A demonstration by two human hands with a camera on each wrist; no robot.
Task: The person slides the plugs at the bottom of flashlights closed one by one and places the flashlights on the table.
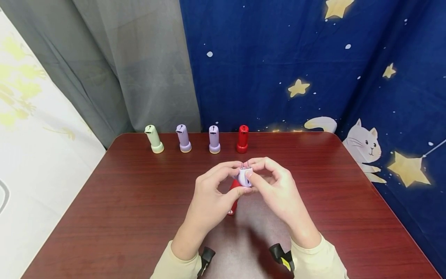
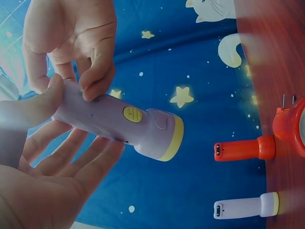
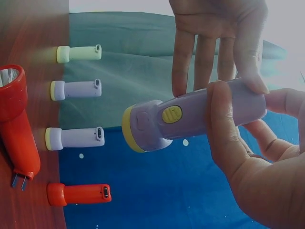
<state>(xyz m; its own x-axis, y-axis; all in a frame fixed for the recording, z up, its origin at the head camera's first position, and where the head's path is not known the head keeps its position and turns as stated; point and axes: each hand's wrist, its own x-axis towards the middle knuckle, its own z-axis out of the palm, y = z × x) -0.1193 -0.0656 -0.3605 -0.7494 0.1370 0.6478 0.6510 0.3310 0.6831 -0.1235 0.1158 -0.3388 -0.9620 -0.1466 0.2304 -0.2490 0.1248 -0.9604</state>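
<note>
Both hands hold a lilac flashlight (image 3: 190,117) above the tabletop (image 1: 139,201), near its middle. The left hand (image 1: 209,197) and right hand (image 1: 278,190) have fingers pinching its rear end, where plug prongs show. Judged step: working the plug end; next calls for steady grip. Body lilac, yellow button, yellow-rimmed head. A red flashlight (image 3: 16,129) lies beneath.

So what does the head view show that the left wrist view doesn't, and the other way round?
Only the head view shows the full back row, including the green torch, and both sleeves. Only the left wrist view shows the held purple torch side-on, with its yellow button and yellow rim. Both show the left hand and right hand gripping that torch, plus the upright red torch.
</note>
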